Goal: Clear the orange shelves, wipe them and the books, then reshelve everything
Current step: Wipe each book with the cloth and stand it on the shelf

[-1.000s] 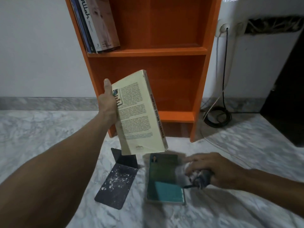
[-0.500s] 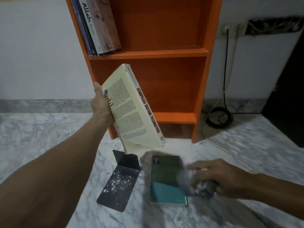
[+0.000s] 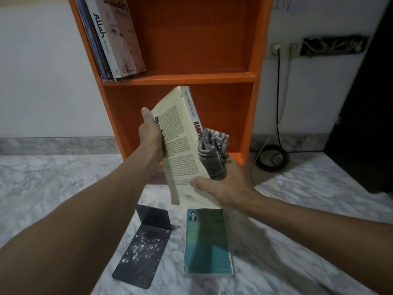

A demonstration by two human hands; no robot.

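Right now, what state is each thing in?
Cream paperback book: tilted in the air, held in the left grip.
Grey striped cloth: bunched in the right grip, against the book's spine.
Teal-green book: flat on the marble floor.
Black metal bookend: on the floor, white-speckled.
Books on orange shelf: leaning left.

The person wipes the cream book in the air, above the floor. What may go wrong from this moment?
1. The left hand grips the cream book only at one edge. Pressure from the grey cloth in the right hand may twist it loose, and it would likely fall on the green book below.
2. The cream book's lower cover corner looks curled; wiping there may crease it.
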